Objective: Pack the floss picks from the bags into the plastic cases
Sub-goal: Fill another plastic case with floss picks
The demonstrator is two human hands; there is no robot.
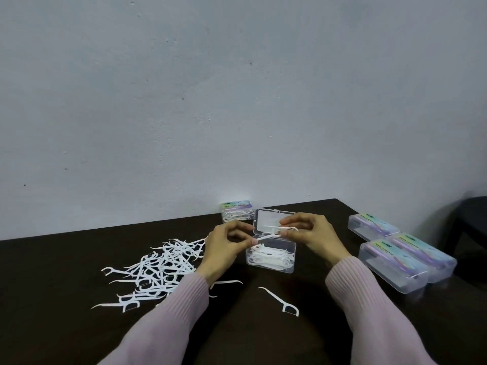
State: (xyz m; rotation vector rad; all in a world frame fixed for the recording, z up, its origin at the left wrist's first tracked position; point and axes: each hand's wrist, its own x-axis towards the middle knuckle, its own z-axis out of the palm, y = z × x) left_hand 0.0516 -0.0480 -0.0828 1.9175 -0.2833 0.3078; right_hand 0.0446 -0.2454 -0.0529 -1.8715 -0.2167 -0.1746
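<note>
Above the open plastic case (271, 256) at the middle of the dark worktop (52, 272), my two hands meet over a small bunch of floss picks (276, 231). My left hand (224, 246) pinches the handle end between thumb and fingertips, and my right hand (313, 233) pinches the other end, with one pick's head sticking out by my right thumb. Both hands are curled round the bunch, which hangs just over the case without touching the picks already lying inside. Its clear lid (268, 219) stands upright behind, hinged at the back. To my left a loose pile of picks (158, 270) sprawls across the worktop, reaching under my left sleeve (171, 312). Two stray picks lie nearer me: one (226, 283) just beside my left wrist, another (282, 301) alone between my forearms. Against the wall (237, 88), just behind the open lid, sits a closed case (237, 212) filled with picks. To my right, well apart from the open case, three more closed cases rest on the worktop: one (371, 226) farther back and two (405, 262) side by side, touching each other, near the edge.
</note>
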